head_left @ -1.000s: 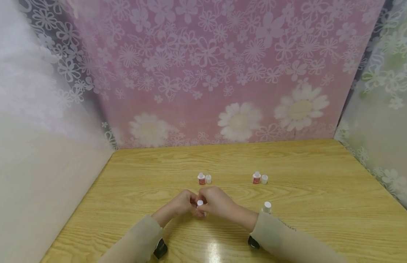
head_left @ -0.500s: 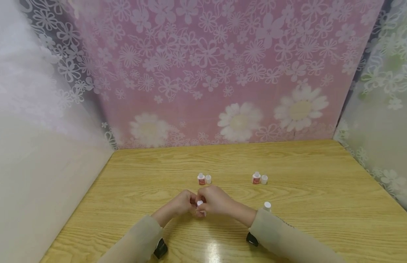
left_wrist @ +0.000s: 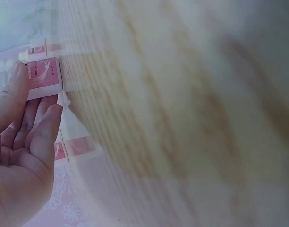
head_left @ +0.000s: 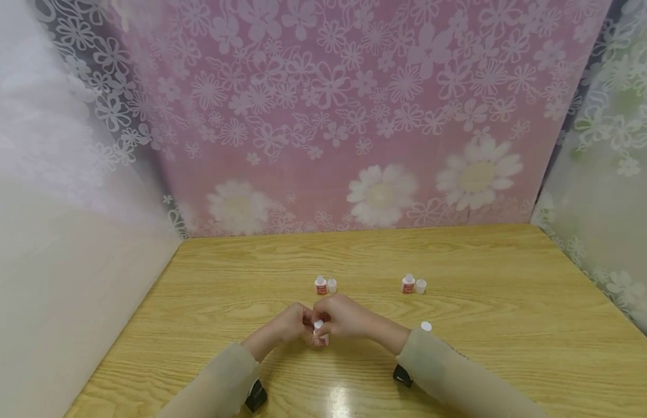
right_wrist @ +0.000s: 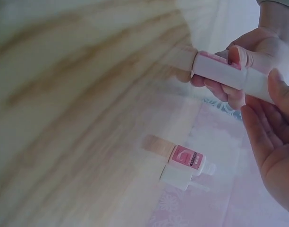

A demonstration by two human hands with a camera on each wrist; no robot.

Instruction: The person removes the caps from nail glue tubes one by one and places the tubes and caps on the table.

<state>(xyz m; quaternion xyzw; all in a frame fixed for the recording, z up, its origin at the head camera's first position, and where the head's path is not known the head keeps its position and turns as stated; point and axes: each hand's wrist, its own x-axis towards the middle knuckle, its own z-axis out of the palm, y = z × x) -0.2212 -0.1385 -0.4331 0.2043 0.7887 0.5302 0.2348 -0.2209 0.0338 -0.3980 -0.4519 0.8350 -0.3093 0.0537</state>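
Note:
Both hands meet over the table around one small white bottle [left_wrist: 46, 78] with a pink label. My left hand [head_left: 293, 323] grips its body, with the thumb on the label side in the left wrist view. At the bottle's top, my right hand [head_left: 348, 317] pinches the white cap [right_wrist: 259, 84] between thumb and fingers. The cap is on the bottle's neck; whether it is loose or tight cannot be seen. Bottle and cap are partly covered by fingers in the head view.
Farther back stand two uncapped bottles, one at the middle [head_left: 321, 287] and one to the right [head_left: 408, 285]. Each has a white cap beside it, the middle cap [head_left: 332, 285] and the right cap [head_left: 420, 286]. Another white-capped bottle [head_left: 426, 327] shows behind my right sleeve [head_left: 433, 360].
The right hand's fingers and forearm have shifted slightly at the cap. Less of the bottle behind the right sleeve shows now. The left hand stays in place on the bottle.

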